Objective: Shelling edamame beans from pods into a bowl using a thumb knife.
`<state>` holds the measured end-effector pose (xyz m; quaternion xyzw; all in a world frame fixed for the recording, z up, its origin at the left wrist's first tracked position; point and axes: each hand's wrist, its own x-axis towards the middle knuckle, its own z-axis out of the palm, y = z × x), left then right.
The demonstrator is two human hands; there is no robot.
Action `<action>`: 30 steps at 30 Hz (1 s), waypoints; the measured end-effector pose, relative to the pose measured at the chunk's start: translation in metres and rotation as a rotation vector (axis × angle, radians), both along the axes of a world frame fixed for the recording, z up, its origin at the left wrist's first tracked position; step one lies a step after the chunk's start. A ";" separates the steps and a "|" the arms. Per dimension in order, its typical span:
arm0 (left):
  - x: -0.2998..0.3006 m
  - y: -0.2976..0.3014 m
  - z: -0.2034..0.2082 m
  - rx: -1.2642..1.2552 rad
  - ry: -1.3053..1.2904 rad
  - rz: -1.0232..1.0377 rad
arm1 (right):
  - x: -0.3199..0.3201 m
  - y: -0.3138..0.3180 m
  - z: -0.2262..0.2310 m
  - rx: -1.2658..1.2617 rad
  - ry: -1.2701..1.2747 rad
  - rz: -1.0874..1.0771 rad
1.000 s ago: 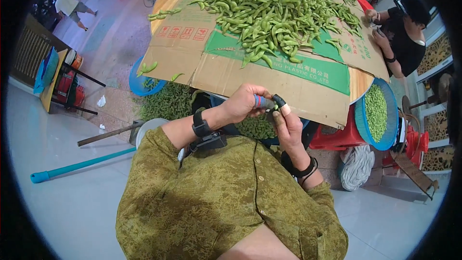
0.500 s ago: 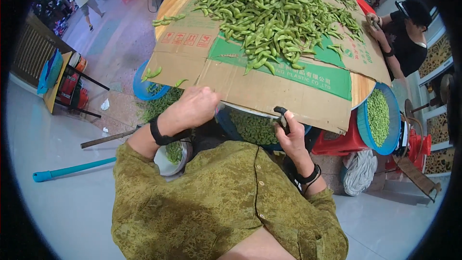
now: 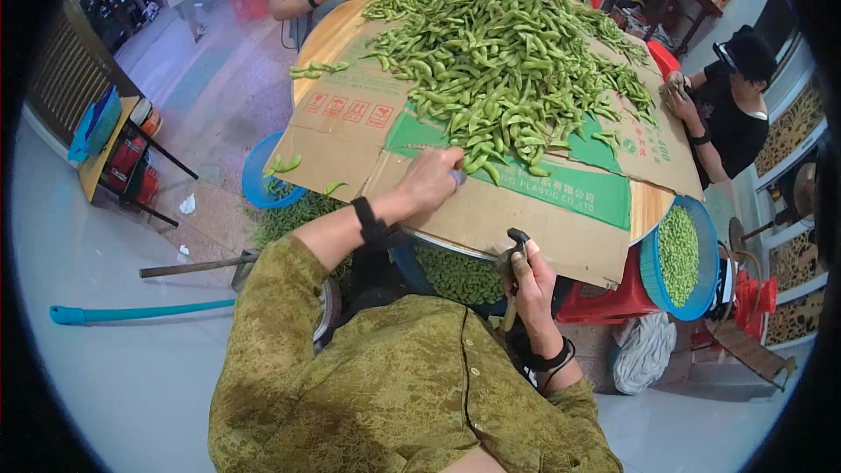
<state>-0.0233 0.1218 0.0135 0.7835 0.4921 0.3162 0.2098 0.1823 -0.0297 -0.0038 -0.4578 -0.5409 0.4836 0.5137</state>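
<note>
Left hand: as the forearm slants forward over the cardboard's [image 3: 499, 221] near edge, the left hand [image 3: 429, 182] lies palm-down, fingers curled inward; whether they pinch anything, I cannot tell.
Right hand: the right hand [image 3: 533, 289] stands upright at the near edge, fingers bent narrow; its contents are unclear.
Soybean pods: the soybean pods [image 3: 504, 70] heap mid-table, their front fringe beside the left fingertips.
Room: plain cardboard stretches between the hands.
Right edge: a blue basin [image 3: 649, 271] sits just beside it.

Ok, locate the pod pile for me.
In the head view, the pod pile is at upper centre, on the cardboard, just beyond the left hand.
</note>
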 end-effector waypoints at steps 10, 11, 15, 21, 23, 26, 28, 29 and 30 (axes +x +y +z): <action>0.015 -0.067 0.024 -0.574 -0.530 -0.232 | -0.015 0.016 0.003 -0.056 0.218 0.077; 0.018 -0.071 0.033 -0.604 -0.544 -0.209 | -0.014 0.015 0.002 -0.072 0.233 0.088; 0.023 -0.080 0.015 -0.569 -0.580 -0.248 | -0.017 0.012 0.002 -0.123 0.260 0.126; 0.028 -0.089 0.007 -0.530 -0.553 -0.242 | -0.015 0.007 0.000 -0.147 0.350 0.142; 0.029 -0.092 0.009 -0.494 -0.532 -0.234 | -0.015 0.007 -0.003 -0.143 0.353 0.129; 0.030 -0.096 0.005 -0.468 -0.511 -0.214 | -0.011 0.003 -0.008 -0.144 0.332 0.112; 0.030 -0.097 0.006 -0.477 -0.502 -0.212 | -0.012 0.003 -0.008 -0.139 0.315 0.106; 0.030 -0.096 0.005 -0.484 -0.501 -0.212 | -0.013 0.003 -0.007 -0.118 0.311 0.083; 0.031 -0.094 0.004 -0.444 -0.514 -0.230 | -0.014 0.004 -0.005 -0.098 0.306 0.061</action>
